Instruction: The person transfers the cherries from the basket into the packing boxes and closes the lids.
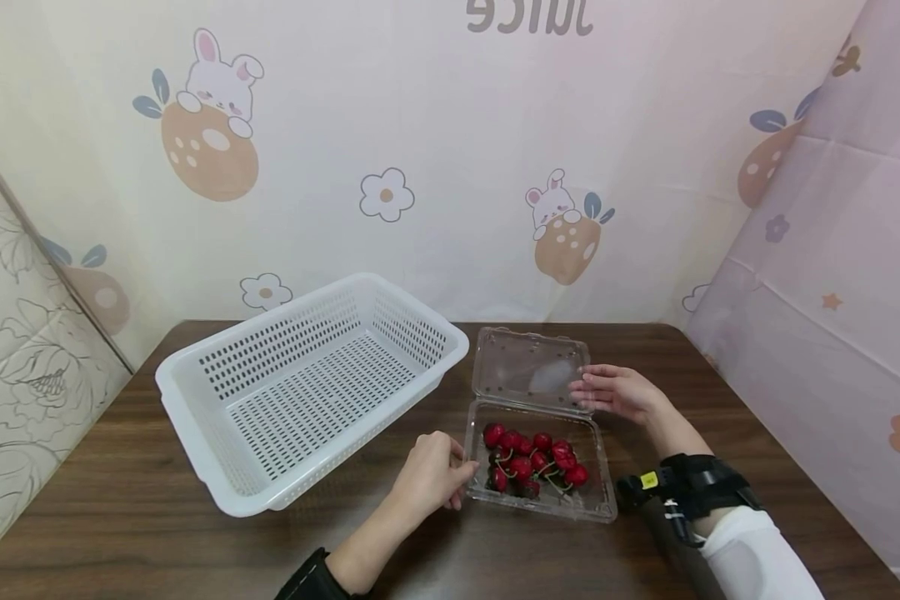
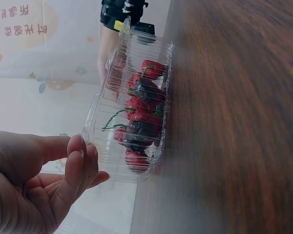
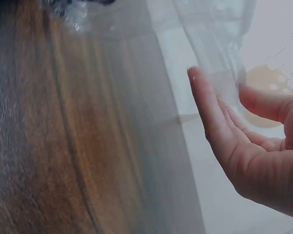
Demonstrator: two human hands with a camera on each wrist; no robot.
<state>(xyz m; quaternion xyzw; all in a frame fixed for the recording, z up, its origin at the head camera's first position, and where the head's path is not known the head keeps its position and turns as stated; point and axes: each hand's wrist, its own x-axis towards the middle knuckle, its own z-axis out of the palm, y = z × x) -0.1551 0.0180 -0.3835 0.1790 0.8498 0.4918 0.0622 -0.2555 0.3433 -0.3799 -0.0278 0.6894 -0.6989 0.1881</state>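
Note:
A clear plastic clamshell box (image 1: 600, 467) lies on the table with its lid (image 1: 521, 367) folded back. Small red cherries (image 1: 521, 467), some dark, with green stems, fill part of its base; the left wrist view shows these cherries (image 2: 141, 117) through the box's side wall. At the box's near left corner, my left hand (image 1: 431, 471) pinches the rim between thumb and fingers. My right hand (image 1: 618, 392) is at the lid's right edge, its fingers fairly straight against the plastic. In the right wrist view the right hand (image 3: 254, 141) has thumb and fingers apart, beside the blurred lid.
A white perforated plastic basket (image 1: 450, 342) stands on the left of the brown wooden table (image 1: 105, 492). Behind the table hangs a patterned cloth (image 1: 457, 225), with another wall on the right.

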